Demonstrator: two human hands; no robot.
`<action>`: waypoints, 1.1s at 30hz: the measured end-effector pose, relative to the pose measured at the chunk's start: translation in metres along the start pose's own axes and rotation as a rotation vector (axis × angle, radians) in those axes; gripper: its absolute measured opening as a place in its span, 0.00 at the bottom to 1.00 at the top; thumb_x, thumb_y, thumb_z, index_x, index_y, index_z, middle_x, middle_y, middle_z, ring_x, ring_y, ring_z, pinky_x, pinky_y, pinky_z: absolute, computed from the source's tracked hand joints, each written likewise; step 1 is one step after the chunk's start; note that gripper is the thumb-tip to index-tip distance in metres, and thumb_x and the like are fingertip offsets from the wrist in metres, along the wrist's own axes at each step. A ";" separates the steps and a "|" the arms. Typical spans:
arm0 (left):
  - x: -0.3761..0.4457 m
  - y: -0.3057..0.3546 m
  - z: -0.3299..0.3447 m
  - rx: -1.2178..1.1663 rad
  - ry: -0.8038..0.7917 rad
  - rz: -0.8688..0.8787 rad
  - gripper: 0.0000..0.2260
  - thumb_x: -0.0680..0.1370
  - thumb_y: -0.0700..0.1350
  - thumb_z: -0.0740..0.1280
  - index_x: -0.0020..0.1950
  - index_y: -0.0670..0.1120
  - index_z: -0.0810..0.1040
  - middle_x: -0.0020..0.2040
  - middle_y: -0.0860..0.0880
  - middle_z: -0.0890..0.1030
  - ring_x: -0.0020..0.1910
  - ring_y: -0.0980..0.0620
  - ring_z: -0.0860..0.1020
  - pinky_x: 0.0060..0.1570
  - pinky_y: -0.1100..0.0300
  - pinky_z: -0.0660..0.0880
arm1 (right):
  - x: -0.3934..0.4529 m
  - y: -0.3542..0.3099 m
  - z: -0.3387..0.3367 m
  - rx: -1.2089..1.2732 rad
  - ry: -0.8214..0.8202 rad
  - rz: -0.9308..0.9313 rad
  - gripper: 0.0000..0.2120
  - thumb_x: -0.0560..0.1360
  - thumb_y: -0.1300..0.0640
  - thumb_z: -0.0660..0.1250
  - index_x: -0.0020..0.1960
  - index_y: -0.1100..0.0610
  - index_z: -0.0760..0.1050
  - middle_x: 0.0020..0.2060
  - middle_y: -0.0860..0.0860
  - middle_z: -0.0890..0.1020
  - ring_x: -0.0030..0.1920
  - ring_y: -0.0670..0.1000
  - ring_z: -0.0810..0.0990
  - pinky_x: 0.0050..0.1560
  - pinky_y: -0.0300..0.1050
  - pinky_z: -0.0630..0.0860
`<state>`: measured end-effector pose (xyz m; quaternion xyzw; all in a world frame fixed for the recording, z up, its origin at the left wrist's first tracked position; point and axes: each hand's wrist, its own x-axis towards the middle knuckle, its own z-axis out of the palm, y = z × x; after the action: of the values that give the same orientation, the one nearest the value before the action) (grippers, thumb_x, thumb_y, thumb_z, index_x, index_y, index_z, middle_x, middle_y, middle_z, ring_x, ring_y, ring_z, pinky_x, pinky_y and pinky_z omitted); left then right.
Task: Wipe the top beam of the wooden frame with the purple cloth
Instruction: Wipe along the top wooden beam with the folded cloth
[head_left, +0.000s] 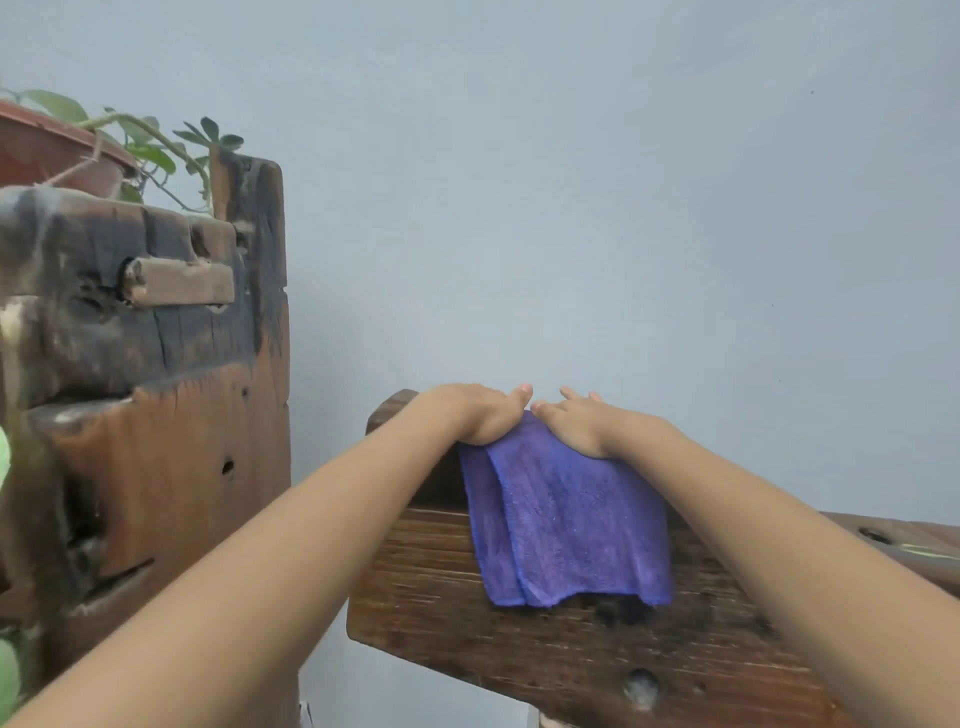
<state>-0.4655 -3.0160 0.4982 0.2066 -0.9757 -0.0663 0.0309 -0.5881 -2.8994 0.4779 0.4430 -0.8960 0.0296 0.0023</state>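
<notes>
A purple cloth (566, 525) is draped over the top beam (467, 613) of the dark wooden frame and hangs down its near face. My left hand (470, 413) lies on the beam's top at the cloth's upper left corner, thumb pointing right; its fingers reach over the far side, out of sight. My right hand (582, 426) presses flat on the cloth's upper edge, fingers stretched toward the wall. The two thumbs nearly touch.
A taller, weathered wooden post (156, 395) stands to the left, close to the beam's end. A terracotta pot (57, 150) with a trailing green plant (156, 145) sits on it. A plain grey wall (623, 208) is right behind the frame.
</notes>
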 end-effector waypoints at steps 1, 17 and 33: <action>-0.002 0.001 0.000 -0.008 0.011 -0.004 0.32 0.85 0.60 0.38 0.80 0.44 0.64 0.81 0.42 0.62 0.80 0.43 0.59 0.77 0.50 0.52 | -0.002 0.000 0.000 0.010 0.017 -0.013 0.26 0.87 0.52 0.38 0.83 0.53 0.55 0.83 0.52 0.57 0.84 0.56 0.46 0.81 0.59 0.42; -0.063 0.019 0.035 0.087 0.205 0.228 0.26 0.85 0.57 0.40 0.82 0.54 0.59 0.82 0.56 0.58 0.81 0.56 0.54 0.79 0.52 0.51 | -0.104 0.005 0.037 0.019 0.328 -0.001 0.30 0.87 0.46 0.43 0.82 0.64 0.55 0.82 0.61 0.56 0.83 0.56 0.55 0.80 0.52 0.52; 0.002 0.052 0.024 -0.103 0.060 0.138 0.40 0.77 0.72 0.35 0.81 0.52 0.61 0.80 0.44 0.64 0.80 0.43 0.60 0.77 0.48 0.52 | -0.021 0.046 0.012 0.310 0.287 0.140 0.24 0.85 0.52 0.43 0.69 0.57 0.72 0.71 0.59 0.74 0.72 0.61 0.70 0.71 0.56 0.66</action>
<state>-0.4905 -2.9669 0.4823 0.1389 -0.9815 -0.1079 0.0749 -0.6117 -2.8557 0.4629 0.3658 -0.8999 0.2296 0.0598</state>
